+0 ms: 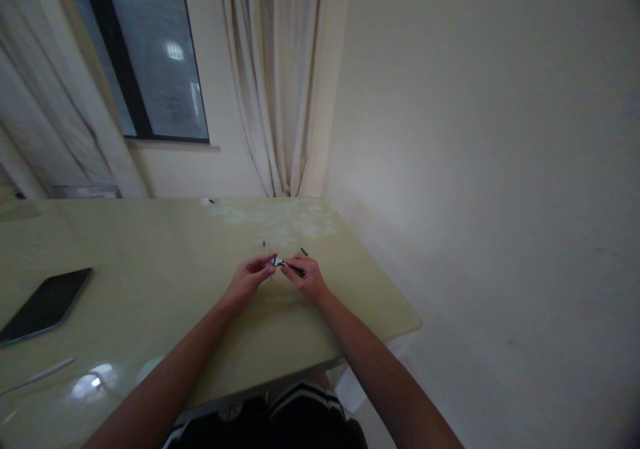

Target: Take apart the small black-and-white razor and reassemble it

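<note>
Over the table (350, 282), my two hands meet with their fingertips almost touching. My left hand (245, 281) pinches a small white piece with dark marks (277, 262); its exact kind is too small to make out. Between the thumb and fingers of my right hand (311, 279) is a slim dark pen-like thing (298, 272), its tip pointing at the white piece. Just beyond my right fingers lies a short dark green piece (304, 252), like a cap. Behind my left fingers a thin light stick with a dark end (265, 244) shows, partly hidden by the hand.
A black tablet (47, 302) lies on the table at the left, with a thin white stick (40, 375) nearer to me. A small dark item (211, 201) is at the far edge. The wall (475, 202) stands along the right side; curtains (280, 82) hang behind.
</note>
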### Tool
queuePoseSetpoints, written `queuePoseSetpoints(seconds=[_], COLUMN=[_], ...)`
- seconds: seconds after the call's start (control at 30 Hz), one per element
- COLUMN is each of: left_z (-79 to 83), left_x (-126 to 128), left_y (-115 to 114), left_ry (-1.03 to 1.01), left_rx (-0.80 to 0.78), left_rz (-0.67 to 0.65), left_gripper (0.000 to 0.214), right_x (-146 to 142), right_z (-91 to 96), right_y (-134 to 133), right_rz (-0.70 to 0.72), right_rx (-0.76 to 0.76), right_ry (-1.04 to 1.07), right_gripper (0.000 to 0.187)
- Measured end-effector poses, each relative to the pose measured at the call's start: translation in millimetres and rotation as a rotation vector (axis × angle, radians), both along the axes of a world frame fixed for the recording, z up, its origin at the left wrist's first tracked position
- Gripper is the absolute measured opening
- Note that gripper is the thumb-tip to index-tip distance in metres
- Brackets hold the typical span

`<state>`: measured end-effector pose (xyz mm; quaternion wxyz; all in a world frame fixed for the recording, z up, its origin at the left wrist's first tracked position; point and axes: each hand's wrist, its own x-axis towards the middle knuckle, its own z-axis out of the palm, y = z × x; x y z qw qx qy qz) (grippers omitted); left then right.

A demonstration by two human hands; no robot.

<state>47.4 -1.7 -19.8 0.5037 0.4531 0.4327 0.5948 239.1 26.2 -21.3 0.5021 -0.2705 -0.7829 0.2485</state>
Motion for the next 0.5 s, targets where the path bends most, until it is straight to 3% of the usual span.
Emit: queuePoseSetpoints(seconds=[0.5], left_z=[-0.1], left_x=[-2.5], left_y=[0.8], left_ry=[0.123], left_rx=[0.013], left_rz=[0.013], left_gripper=[0.067], right_x=[0.3], right_z=[1.5], right_y=[-0.9], right_rz=[0.038], right_rx=[-0.038], right_ry=[-0.014], right_gripper=[0.030])
